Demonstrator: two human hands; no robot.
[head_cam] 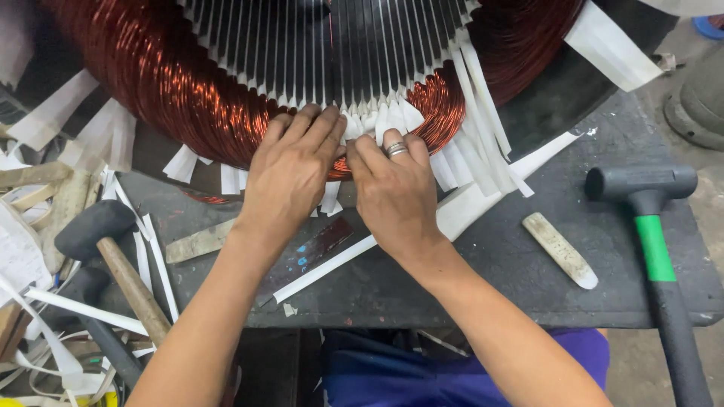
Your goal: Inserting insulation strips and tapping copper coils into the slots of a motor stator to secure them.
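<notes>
A black mallet (645, 226) is lying right, a wooden-handled hammer (113, 249) left; both hands, left hand (290, 169) and right hand (392, 188), are pressing flat, fingers unclenched, on the copper winding (188, 90) among white paper strips (460, 151).

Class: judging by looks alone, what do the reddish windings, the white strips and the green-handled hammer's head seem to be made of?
Windings: likely enamelled copper wire, glossy reddish strands. White strips: seemingly insulating paper or film, thin, matte, bending. Hammer head: probably rubber or plastic, dull dark grey, no metallic shine.

Both forearms bare and sleeveless; right hand (394, 197) wears a silver ring (397, 149); left hand (290, 177) unadorned; blue-purple garment (422, 369) at lap.
</notes>
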